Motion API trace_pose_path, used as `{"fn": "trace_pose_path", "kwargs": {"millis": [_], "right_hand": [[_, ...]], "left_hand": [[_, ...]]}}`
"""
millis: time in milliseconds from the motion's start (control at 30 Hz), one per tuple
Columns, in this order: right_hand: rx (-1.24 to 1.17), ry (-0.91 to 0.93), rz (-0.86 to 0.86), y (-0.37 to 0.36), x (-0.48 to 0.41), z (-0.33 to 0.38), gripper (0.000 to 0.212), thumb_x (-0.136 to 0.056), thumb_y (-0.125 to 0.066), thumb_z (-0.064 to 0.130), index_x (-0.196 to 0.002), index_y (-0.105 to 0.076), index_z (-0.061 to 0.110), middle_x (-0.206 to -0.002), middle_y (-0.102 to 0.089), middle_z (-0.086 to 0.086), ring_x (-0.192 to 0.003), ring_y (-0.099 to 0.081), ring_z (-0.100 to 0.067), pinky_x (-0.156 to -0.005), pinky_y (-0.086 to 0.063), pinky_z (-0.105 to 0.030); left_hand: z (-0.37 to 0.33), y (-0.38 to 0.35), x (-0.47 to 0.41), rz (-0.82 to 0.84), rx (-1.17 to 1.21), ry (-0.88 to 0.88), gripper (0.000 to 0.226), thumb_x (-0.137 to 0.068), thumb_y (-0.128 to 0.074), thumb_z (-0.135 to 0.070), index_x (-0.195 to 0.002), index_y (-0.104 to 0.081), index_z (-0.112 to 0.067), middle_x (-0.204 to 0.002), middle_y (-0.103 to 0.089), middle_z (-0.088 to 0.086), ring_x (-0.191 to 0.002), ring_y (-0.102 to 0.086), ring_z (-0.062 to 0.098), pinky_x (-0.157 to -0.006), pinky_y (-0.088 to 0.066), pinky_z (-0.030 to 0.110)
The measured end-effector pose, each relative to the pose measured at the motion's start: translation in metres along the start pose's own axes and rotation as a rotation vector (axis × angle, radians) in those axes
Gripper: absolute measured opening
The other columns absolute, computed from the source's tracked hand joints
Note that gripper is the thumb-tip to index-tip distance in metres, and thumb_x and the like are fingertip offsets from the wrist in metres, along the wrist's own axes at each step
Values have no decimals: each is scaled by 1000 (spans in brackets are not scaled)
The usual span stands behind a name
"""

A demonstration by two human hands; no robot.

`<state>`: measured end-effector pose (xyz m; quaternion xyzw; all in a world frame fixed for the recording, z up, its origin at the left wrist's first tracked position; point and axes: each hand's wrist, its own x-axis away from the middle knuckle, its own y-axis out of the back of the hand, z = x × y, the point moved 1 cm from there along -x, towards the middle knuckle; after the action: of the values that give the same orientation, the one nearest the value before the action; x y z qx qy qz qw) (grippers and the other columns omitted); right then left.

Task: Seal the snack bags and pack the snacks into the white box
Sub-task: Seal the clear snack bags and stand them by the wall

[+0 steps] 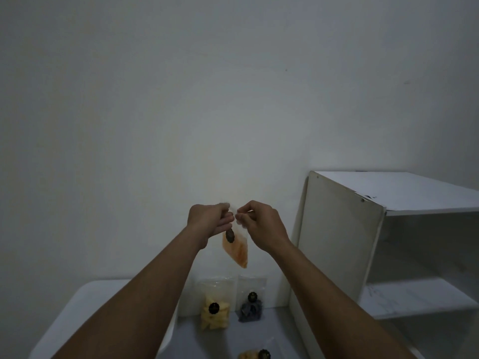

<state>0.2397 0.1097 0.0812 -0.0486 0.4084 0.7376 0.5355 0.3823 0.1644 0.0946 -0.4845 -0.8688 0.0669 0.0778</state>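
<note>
A clear bag of orange snacks (237,251) with a dark round sticker hangs in the air before the wall. My left hand (210,220) and my right hand (259,222) pinch its top edge from either side, fingers nearly touching. On the table below, a bag of yellow snacks (215,310) and a bag of dark snacks (251,308) lean against the wall. Another bag of yellow snacks (255,354) lies at the bottom edge, cut off. A white box (85,307) sits at the lower left, largely hidden by my left forearm.
A white shelf unit (375,242) stands at the right against the wall, with open shelves facing right. The grey table top (274,330) runs between the box and the shelf unit. A plain wall fills the upper view.
</note>
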Motion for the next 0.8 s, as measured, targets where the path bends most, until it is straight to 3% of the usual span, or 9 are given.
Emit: {"fn": "trace_pose_path", "kwargs": {"millis": [133, 267, 367, 467, 533, 600, 700, 800], "right_hand": [[48, 8, 6, 1, 4, 0, 9, -96, -63, 25, -101, -68, 19, -89, -74, 4, -74, -66, -1, -63, -51, -17], [48, -4, 19, 1, 8, -2, 11, -95, -63, 27, -101, -68, 19, -86, -75, 3, -74, -70, -14, -68, -59, -34], [43, -4, 33, -1, 10, -4, 12, -94, -64, 28, -102, -68, 20, -91, -76, 2, -78, -71, -10, -73, -60, -35], [-31, -65, 55, -3, 10, -3, 24, -88, -68, 44, -98, -69, 23, -90, -77, 5, -83, -71, -3, -73, -58, -26], [-192, -151, 65, -3, 9, 1, 34, -82, -67, 55, -88, -71, 21, -81, -77, 3, -78, -73, -9, -78, -61, -37], [-338, -213, 81, 0, 6, 2, 36, -85, -68, 47, -86, -71, 11, -80, -77, -6, -77, -75, -20, -80, -61, -43], [-475, -279, 126, 6, 6, 7, 22, -93, -65, 15, -93, -68, -7, -89, -73, -25, -85, -73, -36, -76, -62, -38], [-486, -305, 171, 7, 8, 9, 17, -94, -58, 5, -94, -68, -9, -90, -72, -28, -84, -74, -36, -69, -62, -34]], "left_hand": [[0, -3, 0, 36, -28, 13, 24, -86, -73, -12, -101, -67, 5, -93, -75, 19, -78, -76, 23, -69, -62, 33], [-1, -3, 0, 27, -75, 21, 15, -88, -65, -2, -98, -68, 8, -88, -75, 20, -75, -76, 22, -66, -62, 32], [0, -2, 1, 4, -95, 12, 15, -86, -65, -3, -95, -69, 9, -86, -75, 19, -73, -76, 22, -69, -62, 33], [1, 1, 1, -4, -94, -18, 16, -82, -64, -4, -89, -70, 9, -82, -75, 17, -69, -75, 19, -68, -62, 32], [2, 3, 1, 20, -127, -51, 17, -81, -63, -5, -88, -71, 7, -83, -76, 16, -71, -75, 17, -69, -62, 31], [3, 5, 0, 42, -180, -90, 16, -83, -63, -6, -87, -72, 5, -86, -75, 18, -75, -75, 19, -67, -61, 30], [5, 6, 0, 85, -231, -113, 14, -86, -65, -7, -89, -73, 4, -87, -74, 21, -73, -73, 21, -73, -62, 36], [9, 7, 0, 101, -226, -105, 14, -88, -63, -6, -90, -71, 6, -84, -74, 19, -70, -70, 19, -75, -60, 35]]}}
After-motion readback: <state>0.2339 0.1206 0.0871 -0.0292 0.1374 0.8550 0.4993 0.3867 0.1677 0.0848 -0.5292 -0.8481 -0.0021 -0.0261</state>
